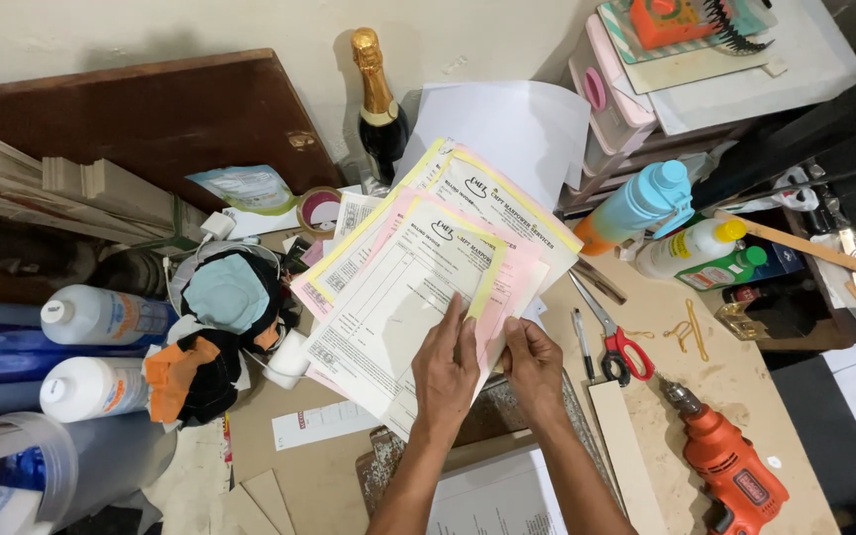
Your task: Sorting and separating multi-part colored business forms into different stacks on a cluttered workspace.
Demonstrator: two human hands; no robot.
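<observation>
Cluttered desk [715,386]; left hand [445,372], right hand [533,365] pinch forms [418,287]; fingertips hidden beneath.

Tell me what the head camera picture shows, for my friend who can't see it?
Two hands, the left hand and right hand, hold a fanned stack of white, pink and yellow papers over a messy table. Red scissors and an orange drill lie to the right, a bottle stands behind.
</observation>
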